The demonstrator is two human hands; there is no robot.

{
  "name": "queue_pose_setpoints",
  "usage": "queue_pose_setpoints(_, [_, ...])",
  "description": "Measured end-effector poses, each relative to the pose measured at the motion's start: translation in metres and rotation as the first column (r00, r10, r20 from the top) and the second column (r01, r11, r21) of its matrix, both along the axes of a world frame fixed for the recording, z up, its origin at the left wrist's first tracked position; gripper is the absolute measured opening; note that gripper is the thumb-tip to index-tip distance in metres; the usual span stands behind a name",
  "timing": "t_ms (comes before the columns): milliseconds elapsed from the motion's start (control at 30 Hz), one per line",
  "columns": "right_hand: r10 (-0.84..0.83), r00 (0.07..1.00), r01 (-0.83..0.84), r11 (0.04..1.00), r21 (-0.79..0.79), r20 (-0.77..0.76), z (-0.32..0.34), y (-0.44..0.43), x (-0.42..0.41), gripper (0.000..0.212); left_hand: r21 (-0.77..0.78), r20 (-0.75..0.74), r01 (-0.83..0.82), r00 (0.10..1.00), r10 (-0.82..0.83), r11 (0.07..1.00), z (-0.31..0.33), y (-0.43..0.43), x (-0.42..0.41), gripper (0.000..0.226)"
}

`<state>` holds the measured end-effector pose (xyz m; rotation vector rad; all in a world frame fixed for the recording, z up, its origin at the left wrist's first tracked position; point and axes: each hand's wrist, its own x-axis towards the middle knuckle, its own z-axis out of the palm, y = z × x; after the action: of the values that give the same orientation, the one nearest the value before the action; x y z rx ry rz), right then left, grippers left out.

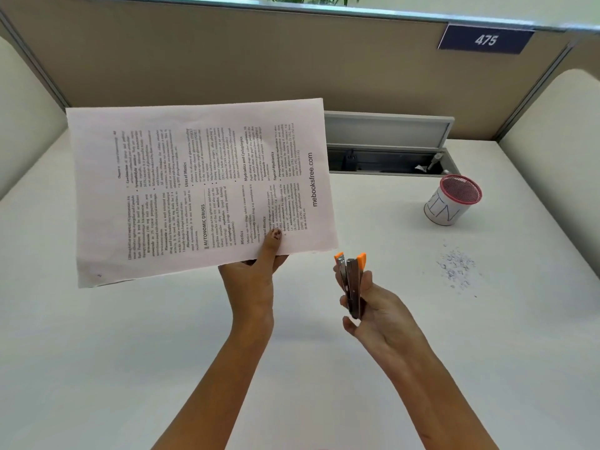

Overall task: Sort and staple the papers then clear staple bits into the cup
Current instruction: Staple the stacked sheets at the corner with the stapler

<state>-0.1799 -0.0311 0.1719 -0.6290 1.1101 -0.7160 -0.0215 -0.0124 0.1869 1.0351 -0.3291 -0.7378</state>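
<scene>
My left hand point(259, 274) holds printed papers point(194, 190) up above the white desk, pinching their lower edge near the right corner, thumb on the printed face. My right hand point(373, 306) grips a small metal stapler with orange tips point(350, 280), held upright just right of the papers' corner and apart from them. A scatter of small staple bits point(457, 269) lies on the desk at the right. Behind them stands a white cup with a red mesh rim point(453, 201), marked with handwritten letters.
The white desk point(130, 352) is enclosed by tan cubicle walls. An open cable tray with a raised grey lid point(389, 147) sits at the back, just behind the cup. A blue sign reading 475 point(485, 39) hangs on the back wall.
</scene>
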Motion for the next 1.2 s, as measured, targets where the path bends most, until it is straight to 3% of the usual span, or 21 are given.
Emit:
queue_pose_setpoints(67, [0.004, 0.999, -0.007, 0.996, -0.087, -0.039, 0.000, 0.005, 0.003, 0.034, 0.003, 0.007, -0.004, 1.000, 0.004, 1.000, 0.001, 0.000, 0.000, 0.070])
queue_pose_setpoints(267, [0.073, 0.991, -0.050, 0.980, -0.194, 0.116, 0.006, 0.009, 0.008, 0.042, 0.010, 0.013, -0.021, 1.000, 0.021, 1.000, 0.001, 0.000, 0.002, 0.078])
queue_pose_setpoints(400, [0.143, 0.985, -0.114, 0.960, -0.255, 0.098, 0.010, 0.008, 0.011, 0.043, 0.022, 0.030, -0.019, 0.999, 0.019, 1.000, 0.003, 0.000, -0.001, 0.078])
queue_pose_setpoints(967, [0.178, 0.981, -0.147, 0.944, -0.295, 0.081, 0.022, -0.002, 0.008, 0.036, 0.025, 0.127, -0.029, 0.992, 0.026, 0.999, 0.010, 0.003, -0.009, 0.071])
queue_pose_setpoints(1200, [0.119, 0.992, -0.122, 0.911, -0.394, -0.032, 0.023, -0.004, 0.008, 0.072, 0.016, 0.129, -0.026, 0.991, 0.024, 1.000, 0.016, 0.005, -0.015, 0.073])
